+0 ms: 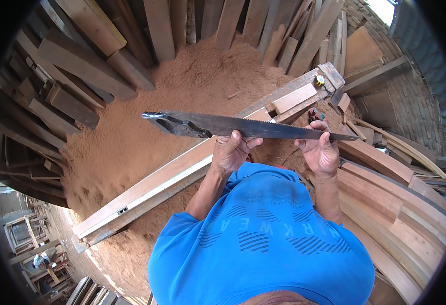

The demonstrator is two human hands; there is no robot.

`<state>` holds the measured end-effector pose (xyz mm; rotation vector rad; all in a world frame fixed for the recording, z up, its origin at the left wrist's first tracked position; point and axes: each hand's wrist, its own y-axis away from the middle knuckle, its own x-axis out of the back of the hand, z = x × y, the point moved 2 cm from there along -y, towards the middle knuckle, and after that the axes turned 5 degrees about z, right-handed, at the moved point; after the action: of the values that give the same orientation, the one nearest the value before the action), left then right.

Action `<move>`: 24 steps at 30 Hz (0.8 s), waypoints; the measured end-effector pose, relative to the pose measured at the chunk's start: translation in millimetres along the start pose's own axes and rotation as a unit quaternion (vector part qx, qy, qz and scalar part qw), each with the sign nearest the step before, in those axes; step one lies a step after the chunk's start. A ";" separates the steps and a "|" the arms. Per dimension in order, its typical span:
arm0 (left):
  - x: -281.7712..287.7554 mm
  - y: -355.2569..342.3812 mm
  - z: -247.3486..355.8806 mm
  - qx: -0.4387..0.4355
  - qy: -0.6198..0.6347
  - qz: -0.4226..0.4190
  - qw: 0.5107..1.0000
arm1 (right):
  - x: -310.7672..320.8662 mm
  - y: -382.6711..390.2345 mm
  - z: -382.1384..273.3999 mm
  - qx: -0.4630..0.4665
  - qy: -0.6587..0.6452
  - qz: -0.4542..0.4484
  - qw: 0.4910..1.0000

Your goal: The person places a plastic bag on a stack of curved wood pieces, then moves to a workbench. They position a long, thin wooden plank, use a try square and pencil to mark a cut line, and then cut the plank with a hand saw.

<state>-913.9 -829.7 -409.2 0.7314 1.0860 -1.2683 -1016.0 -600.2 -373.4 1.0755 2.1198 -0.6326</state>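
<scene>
While the half-curled left hand [231, 151] supports it and the right hand [321, 154] pinches it, a tapered dark-steel handsaw [253, 126] hangs before the blue printed shirt [263, 234]. Its long axis runs crosswise, tip right, teeth up.

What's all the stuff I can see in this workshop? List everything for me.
Handsaw: 1, dark grey with black handle, held across the centre
Long board: 1, reddish-brown with pale edge, diagonal, behind the saw
Short wood block: 1, light brown, upper right of centre
Tape measure: 1, yellow and black, beyond the block
Small object: 1, red and dark, beyond right hand; kind unclear
Sawdust: one spread, orange-brown, ground
Leaning boards: many, brown and grey, top and left
Timbers: several, brown, right
Blue shirt: 1, blue, bottom centre
Left hand: 1, bare, blade near handle
Right hand: 1, bare, near blade tip
</scene>
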 end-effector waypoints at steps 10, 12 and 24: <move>5.3 1.8 -0.3 0.015 -0.035 0.080 0.996 | 1.5 -1.2 2.3 -0.004 0.008 0.040 0.999; 11.8 1.0 -1.0 0.017 -0.039 0.065 0.997 | 2.4 -0.4 2.4 -0.006 0.005 0.049 0.999; 13.3 -0.8 -6.1 0.033 -0.044 0.071 0.996 | -0.6 1.3 -0.6 -0.011 0.007 0.065 0.998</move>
<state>-916.7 -829.3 -423.5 0.7810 0.9094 -1.2078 -1014.9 -599.4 -372.7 1.1970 2.0441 -0.5396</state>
